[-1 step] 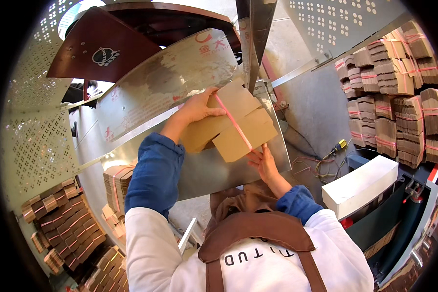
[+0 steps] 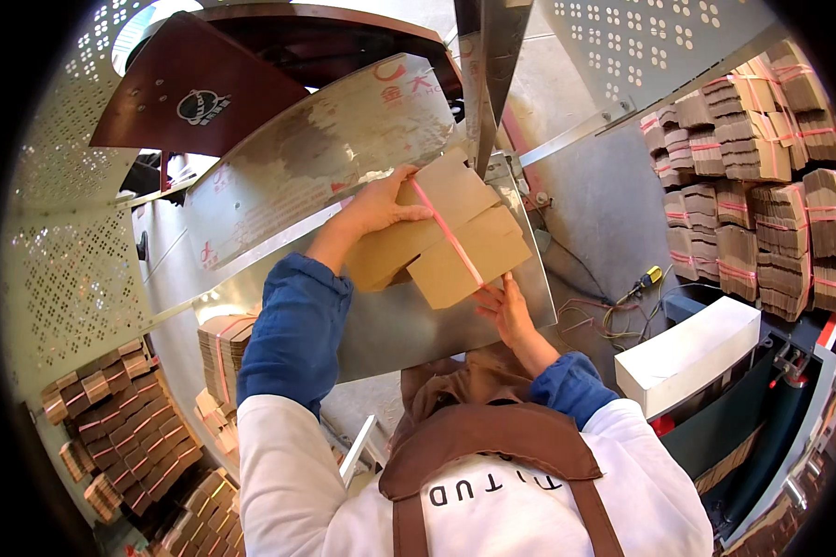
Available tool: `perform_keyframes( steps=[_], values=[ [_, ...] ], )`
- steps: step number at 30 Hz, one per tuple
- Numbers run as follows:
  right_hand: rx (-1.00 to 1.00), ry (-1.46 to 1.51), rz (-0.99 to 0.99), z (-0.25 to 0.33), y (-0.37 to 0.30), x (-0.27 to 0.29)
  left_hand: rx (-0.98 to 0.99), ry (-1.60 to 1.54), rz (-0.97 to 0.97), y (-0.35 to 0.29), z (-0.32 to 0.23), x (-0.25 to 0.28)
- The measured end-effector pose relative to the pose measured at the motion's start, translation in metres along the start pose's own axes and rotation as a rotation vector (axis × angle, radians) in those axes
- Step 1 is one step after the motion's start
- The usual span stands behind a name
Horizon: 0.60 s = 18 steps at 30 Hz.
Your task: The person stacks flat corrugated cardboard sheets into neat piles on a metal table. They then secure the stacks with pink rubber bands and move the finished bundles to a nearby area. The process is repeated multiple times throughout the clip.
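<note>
The left grip (image 2: 381,206) holds the brown card bundle (image 2: 441,271) over the shiny surface (image 2: 381,336); the right grip (image 2: 509,314) is by its pink band (image 2: 450,239), pinching or not I cannot tell

Bare metal on the bench (image 2: 372,343) leaves a way in between the left sleeve (image 2: 293,325) and the right fingers (image 2: 506,299), on the near side of the banded cardboard bundle (image 2: 469,260). At the bundle's far side, a steel post (image 2: 494,84) narrows any reach. Right of the bench, open floor (image 2: 594,186) gives passage, though loose cables (image 2: 613,311) and a white box (image 2: 687,357) obstruct its nearer part.
</note>
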State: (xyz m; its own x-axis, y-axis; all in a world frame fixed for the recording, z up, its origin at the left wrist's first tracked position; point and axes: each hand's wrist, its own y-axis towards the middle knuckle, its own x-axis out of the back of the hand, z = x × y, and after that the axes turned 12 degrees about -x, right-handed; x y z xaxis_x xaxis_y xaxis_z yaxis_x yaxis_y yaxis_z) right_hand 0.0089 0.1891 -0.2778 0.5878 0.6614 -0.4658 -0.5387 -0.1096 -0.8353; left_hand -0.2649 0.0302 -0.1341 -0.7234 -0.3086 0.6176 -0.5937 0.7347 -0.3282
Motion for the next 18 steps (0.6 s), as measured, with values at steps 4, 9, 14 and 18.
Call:
perform_keyframes(
  steps=[4,9,14,18],
  values=[
    [0.010,-0.107,-0.078,-0.002,0.003,0.011,-0.067,-0.102,-0.236,-0.016,0.011,0.007],
    [-0.015,-0.281,-0.207,-0.022,-0.013,0.043,-0.898,-1.072,-0.454,-0.105,-0.116,0.082],
    [-0.075,-0.482,-0.182,-0.076,-0.015,-0.004,-1.582,-1.140,-0.077,-0.257,-0.150,0.112],
    [-0.069,-0.637,-0.079,-0.127,-0.001,-0.083,-1.617,-1.016,-0.194,-0.369,-0.105,0.122]
  ],
)
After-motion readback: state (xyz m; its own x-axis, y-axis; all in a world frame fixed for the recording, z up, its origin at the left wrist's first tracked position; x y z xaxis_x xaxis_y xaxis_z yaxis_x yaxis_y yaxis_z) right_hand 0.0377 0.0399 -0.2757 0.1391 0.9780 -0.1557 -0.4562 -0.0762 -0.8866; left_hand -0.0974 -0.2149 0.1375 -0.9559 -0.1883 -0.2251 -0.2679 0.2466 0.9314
